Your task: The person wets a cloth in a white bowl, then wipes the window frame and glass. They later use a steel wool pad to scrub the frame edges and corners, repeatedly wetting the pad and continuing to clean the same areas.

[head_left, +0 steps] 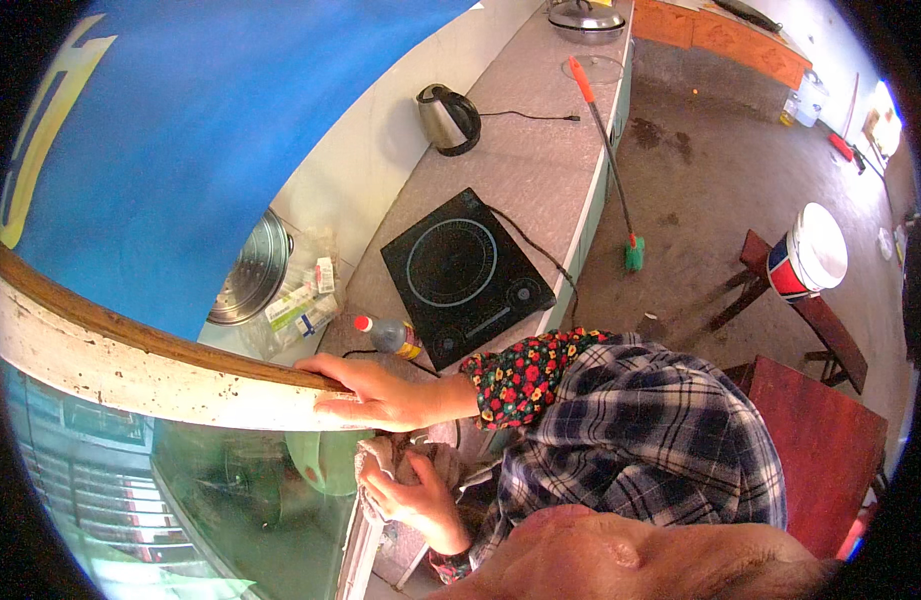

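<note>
My right hand [400,394] grips a worn, white-painted wooden frame [167,382], its thumb and a finger on opposite sides of the bar. Glass [235,472] with greenish reflections lies below this bar. Lower down, my left hand [419,499] holds a crumpled greyish cloth [374,457] at the white edge of the glazed frame; its fingertips are partly hidden in the cloth. Close beyond my right hand, a bottle with a red cap [393,337] stands beside a black induction cooker [460,270] on the speckled counter [535,142].
A kettle [449,120] and a long-handled green brush [618,180] are along the counter. Behind the frame hangs a blue sheet [205,135]; a steamer pot [254,274] shows beneath it. A white bucket [809,251] stands on a wooden bench [832,334], near a red-brown table [813,442].
</note>
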The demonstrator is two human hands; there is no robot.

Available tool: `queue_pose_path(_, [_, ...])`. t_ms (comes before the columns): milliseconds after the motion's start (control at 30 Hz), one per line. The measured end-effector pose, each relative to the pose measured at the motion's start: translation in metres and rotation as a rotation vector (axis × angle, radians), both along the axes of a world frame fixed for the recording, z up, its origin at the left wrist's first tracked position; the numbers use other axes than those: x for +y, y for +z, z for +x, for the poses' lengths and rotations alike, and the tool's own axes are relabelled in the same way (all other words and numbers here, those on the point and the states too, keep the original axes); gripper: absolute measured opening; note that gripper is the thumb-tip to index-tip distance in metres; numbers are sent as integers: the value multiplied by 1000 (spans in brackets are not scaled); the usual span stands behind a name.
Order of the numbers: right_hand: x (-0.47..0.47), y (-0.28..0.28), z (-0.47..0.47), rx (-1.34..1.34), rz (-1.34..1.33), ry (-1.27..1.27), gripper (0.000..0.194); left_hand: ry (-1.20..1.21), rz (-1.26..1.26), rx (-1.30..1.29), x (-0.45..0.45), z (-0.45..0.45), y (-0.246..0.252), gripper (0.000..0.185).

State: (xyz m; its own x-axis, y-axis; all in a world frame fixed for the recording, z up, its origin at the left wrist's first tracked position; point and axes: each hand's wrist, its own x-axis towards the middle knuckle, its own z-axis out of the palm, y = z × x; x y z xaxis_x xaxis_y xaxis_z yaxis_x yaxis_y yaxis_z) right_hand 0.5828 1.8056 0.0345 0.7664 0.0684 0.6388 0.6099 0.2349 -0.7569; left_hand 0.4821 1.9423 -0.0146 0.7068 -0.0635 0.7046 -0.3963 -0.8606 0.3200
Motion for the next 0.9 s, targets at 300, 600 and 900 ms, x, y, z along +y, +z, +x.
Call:
queue_pose_path(300, [-2,0,0,-44,11,-7,64,-1,4,-37,-3,-1,1,46])
queue_pose_path(600, [-5,4,-6,-31,-14,-14,63,13,16,-5,2,-3,-2,45])
queue_pose_path(900, [-5,5,-4,-1,-25,12,61,-9,7,-30,1,1,-1,46])
